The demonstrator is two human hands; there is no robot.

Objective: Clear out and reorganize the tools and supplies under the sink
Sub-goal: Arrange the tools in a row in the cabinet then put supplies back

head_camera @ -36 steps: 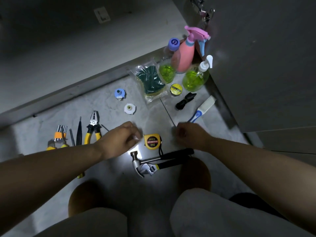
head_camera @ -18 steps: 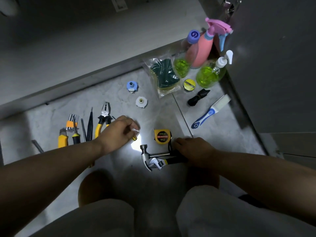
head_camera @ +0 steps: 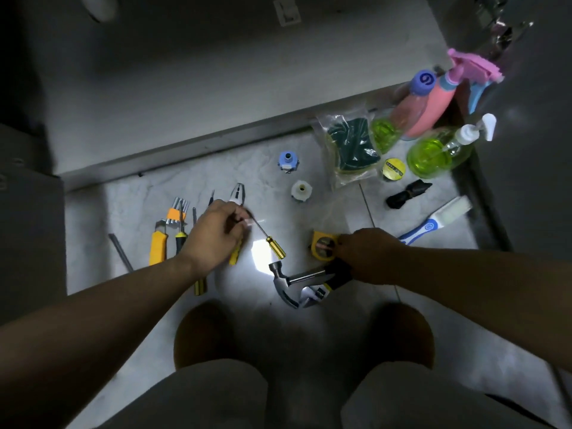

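Since half a second ago: the small screwdriver [head_camera: 268, 235] has swung out from under the left hand [head_camera: 213, 236]; its shaft is now pinched at the tip end between thumb and fingers, yellow handle pointing toward the hammer [head_camera: 305, 281]. The right hand [head_camera: 368, 257] has shifted onto the yellow tape measure [head_camera: 323, 244], fingers curled at its edge; whether they grip it I cannot tell. Screwdriver sits low over the marble floor [head_camera: 123, 205], just right of the pliers [head_camera: 236, 205]. Judgement: light, stiff, thin shaft slippery; better held by the ribbed handle. Hammer head-heavy, take by its black grip. Bottles, sponge pack [head_camera: 349, 150] and brush [head_camera: 439, 219] lie beyond.
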